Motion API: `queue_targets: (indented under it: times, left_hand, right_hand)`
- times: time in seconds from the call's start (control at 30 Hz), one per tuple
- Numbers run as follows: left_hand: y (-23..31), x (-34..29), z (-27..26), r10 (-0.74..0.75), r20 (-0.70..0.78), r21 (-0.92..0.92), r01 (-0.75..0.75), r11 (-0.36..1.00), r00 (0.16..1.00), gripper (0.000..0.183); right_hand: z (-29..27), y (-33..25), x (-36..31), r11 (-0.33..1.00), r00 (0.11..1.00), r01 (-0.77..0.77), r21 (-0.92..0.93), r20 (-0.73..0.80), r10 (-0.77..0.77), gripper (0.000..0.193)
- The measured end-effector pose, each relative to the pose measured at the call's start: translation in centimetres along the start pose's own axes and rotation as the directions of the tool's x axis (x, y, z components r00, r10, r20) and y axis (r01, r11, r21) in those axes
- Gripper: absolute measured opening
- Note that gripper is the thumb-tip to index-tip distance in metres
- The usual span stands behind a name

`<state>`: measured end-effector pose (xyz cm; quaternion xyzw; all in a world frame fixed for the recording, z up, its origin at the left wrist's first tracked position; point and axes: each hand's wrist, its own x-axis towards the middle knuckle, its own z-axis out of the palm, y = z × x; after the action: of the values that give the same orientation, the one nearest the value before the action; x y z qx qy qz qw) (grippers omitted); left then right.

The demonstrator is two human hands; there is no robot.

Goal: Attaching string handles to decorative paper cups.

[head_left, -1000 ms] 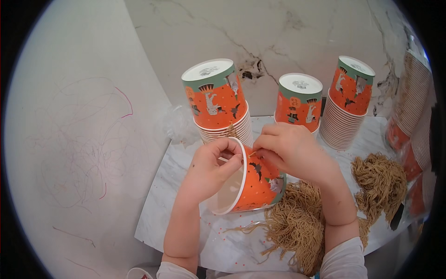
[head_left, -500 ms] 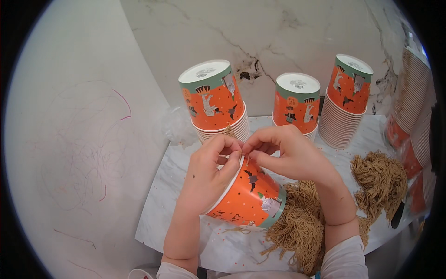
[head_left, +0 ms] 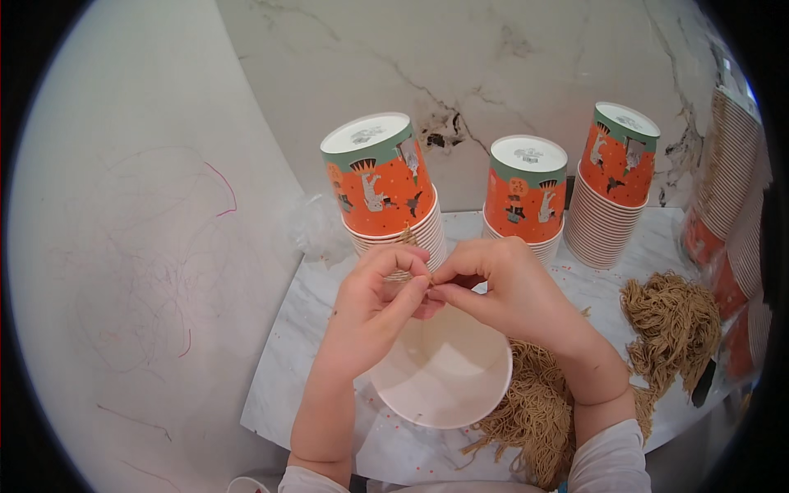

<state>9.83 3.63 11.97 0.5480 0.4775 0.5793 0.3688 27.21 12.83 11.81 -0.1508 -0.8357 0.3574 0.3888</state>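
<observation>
A white-lined paper bucket (head_left: 450, 396) stands mouth-up beneath my hands, its inside showing. My left hand (head_left: 370, 312) and my right hand (head_left: 503, 287) meet at its far rim with thumbs and fingertips pinched together. Between them is a thin tan cord (head_left: 408, 233), one frayed end sticking up behind my left fingers; most of it is hidden by the fingers. Whether the cord passes through the bucket wall cannot be made out. A heap of tan cords (head_left: 530, 403) lies just right of the bucket, beside my right forearm.
Behind my hands rise three upside-down stacks of orange-and-green buckets: a left stack (head_left: 380, 193), a middle stack (head_left: 526, 197) and a right stack (head_left: 616, 172). Another tan cord bundle (head_left: 672, 320) and plastic-wrapped buckets (head_left: 727, 214) are at right. A marbled wall (head_left: 345, 74) bounds the back.
The bucket has swung from lying tilted, its printed side showing, to mouth-up with its inside visible. My hands stay pinched together, slightly lower in the picture.
</observation>
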Motion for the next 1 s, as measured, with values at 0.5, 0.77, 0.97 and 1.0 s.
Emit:
queue_targets:
  times: [0.5,0.77,0.97,1.0]
  left_hand:
    - [-1.3,1.1,-3.9,-0.101,0.319,0.295,0.003,0.956,0.943,0.019]
    - [-0.7,1.1,-4.7,-0.154,0.278,0.170,0.109,0.979,0.948,0.025]
    - [0.6,0.5,-5.0,-0.126,0.301,-0.049,0.148,0.988,0.945,0.018]
    - [0.9,0.6,-4.6,-0.177,0.315,-0.053,0.204,0.978,0.933,0.017]
  right_hand:
    - [-1.1,0.2,0.3,0.998,0.969,-0.062,0.007,0.240,0.059,0.012]
    - [-0.7,1.8,1.0,0.988,0.941,-0.146,0.053,0.314,0.122,0.013]
    - [-0.6,2.6,1.4,0.984,0.949,-0.155,0.094,0.289,0.122,0.015]
    - [-0.5,2.8,1.4,0.982,0.944,-0.161,0.101,0.305,0.123,0.015]
